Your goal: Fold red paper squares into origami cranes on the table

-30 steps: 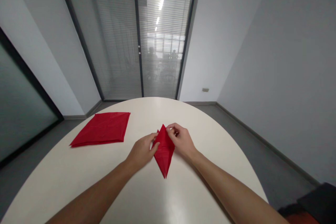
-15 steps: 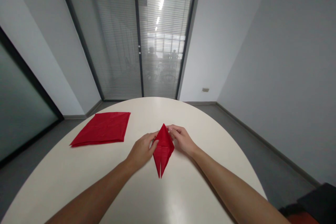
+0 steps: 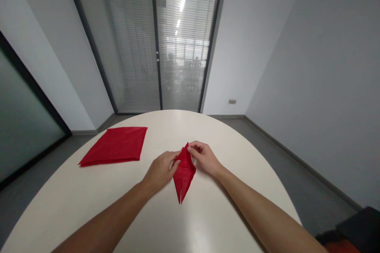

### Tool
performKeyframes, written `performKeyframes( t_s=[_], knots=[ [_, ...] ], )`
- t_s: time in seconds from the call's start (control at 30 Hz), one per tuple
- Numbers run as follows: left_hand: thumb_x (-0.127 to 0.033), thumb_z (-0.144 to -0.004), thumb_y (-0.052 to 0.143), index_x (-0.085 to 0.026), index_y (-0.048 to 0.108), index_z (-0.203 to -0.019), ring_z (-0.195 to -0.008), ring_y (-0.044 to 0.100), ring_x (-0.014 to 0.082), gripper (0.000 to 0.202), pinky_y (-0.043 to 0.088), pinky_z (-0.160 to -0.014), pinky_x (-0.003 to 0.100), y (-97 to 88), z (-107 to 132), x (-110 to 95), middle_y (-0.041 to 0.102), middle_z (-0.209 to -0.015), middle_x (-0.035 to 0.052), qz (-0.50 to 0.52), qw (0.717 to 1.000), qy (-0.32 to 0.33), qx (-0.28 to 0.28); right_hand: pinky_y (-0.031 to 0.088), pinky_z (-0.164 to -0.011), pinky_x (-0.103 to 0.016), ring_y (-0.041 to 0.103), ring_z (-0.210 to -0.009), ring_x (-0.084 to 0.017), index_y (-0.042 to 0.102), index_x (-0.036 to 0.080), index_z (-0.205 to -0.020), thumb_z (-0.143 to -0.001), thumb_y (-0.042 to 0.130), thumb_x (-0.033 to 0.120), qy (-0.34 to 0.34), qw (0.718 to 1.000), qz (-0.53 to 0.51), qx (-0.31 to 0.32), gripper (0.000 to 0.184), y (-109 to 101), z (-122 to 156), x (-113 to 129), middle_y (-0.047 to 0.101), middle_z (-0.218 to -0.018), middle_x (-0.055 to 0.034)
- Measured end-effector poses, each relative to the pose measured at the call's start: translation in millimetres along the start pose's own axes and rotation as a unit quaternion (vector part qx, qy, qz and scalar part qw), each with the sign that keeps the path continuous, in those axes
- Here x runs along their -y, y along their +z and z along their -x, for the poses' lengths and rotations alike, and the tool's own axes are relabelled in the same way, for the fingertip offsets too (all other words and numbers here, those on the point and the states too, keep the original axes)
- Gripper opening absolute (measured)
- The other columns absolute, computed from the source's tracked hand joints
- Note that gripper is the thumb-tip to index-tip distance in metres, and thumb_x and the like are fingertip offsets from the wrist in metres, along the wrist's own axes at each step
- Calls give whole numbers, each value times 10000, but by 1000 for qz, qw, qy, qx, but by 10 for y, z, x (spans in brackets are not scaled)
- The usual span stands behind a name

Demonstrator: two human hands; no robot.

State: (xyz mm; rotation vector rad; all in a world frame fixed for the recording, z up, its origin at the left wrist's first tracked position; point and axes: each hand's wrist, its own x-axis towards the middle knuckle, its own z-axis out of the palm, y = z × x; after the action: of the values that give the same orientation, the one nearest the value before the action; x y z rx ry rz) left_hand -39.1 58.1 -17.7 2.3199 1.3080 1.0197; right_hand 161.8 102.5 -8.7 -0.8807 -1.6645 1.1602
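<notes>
A red sheet of paper, folded into a narrow diamond (image 3: 184,171), is held just over the table between my hands. Its lower end splits into two thin points toward me, and its upper end shows parted tips. My left hand (image 3: 162,168) grips the left edge, thumb on the front face and fingers behind. With thumb and forefinger, my right hand (image 3: 204,157) pinches the paper near its upper right tip. The fingertips behind the paper are hidden.
A flat stack of red sheets (image 3: 115,146) lies at the left on the round cream table (image 3: 166,229). Beyond the table's far edge stands a glass partition with blinds (image 3: 130,47). A dark object (image 3: 360,227) shows at the lower right.
My right thumb and forefinger have closed on the upper tip, which has come apart into separate points. The folded paper has shifted slightly toward me; my left hand stays nearly still.
</notes>
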Motion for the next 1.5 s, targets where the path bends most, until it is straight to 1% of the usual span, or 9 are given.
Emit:
performKeyframes(
  t_s=[0.13,0.3,0.5,0.63,0.73,0.9,1.1,1.4,1.5],
  knots=[
    [-177,-928,522,-226,638,-1221,-1042,654,212,319,504,-954,365,15,1,9,712,-1158,58,-5,1000,-14,-9,397,-637,-265,504,-622,-127,662,163,-893,-875,638,527,-7,1000,13,-16,365,4,2,1,594,-686,20],
    [-181,-928,524,-234,633,-1213,-1038,645,214,310,497,-952,369,-2,3,-7,712,-1139,57,-9,1000,5,2,407,-646,-267,525,-647,-134,654,170,-882,-885,628,533,-14,1000,24,-13,364,22,19,51,612,-711,12],
    [-214,-945,505,-218,646,-1096,-962,654,206,206,503,-895,351,-32,-4,-44,718,-1054,54,-9,1000,1,4,432,-669,-278,548,-680,-143,639,180,-905,-868,652,528,-18,999,29,-8,351,52,25,90,618,-735,5],
    [-215,-934,512,-242,552,-1262,-855,664,176,332,518,-815,311,-12,0,-43,713,-1011,31,23,999,-30,-3,435,-668,-270,545,-693,-139,574,200,-924,-853,678,507,-30,999,-1,-11,331,57,27,84,596,-762,16],
    [-203,-913,530,-252,454,-1369,-769,654,149,465,518,-765,290,-4,6,-41,703,-1027,14,33,998,-46,-12,436,-686,-278,545,-704,-143,598,191,-900,-873,658,476,-30,999,21,-4,293,50,24,80,610,-775,4],
    [-159,-904,514,-261,577,-1247,-767,640,136,363,517,-763,281,-23,3,-45,671,-1093,17,31,999,-12,-14,441,-709,-289,565,-732,-148,669,176,-996,-901,609,386,-27,997,68,12,238,38,33,96,679,-875,-33],
    [-136,-908,509,-275,601,-1275,-791,641,142,403,526,-795,289,-32,-6,-22,652,-1155,40,33,999,-3,-15,425,-628,-259,513,-634,-122,647,182,-1157,-829,663,283,-6,996,71,55,344,35,74,78,595,-730,24],
    [-152,-932,493,-309,661,-1236,-867,661,156,382,528,-837,280,-28,-12,-22,643,-1124,19,-17,999,-29,-17,473,-705,-278,572,-791,-148,598,206,-1273,-830,636,186,-38,988,128,81,445,34,100,90,664,-1027,-54],
    [-140,-916,509,-294,670,-1219,-902,663,172,376,531,-861,295,-28,-18,-2,646,-1096,22,-29,998,-46,-24,492,-811,-327,601,-936,-186,568,213,-1305,-813,637,145,-75,978,170,91,501,17,102,72,638,-1188,-86]
  ],
)
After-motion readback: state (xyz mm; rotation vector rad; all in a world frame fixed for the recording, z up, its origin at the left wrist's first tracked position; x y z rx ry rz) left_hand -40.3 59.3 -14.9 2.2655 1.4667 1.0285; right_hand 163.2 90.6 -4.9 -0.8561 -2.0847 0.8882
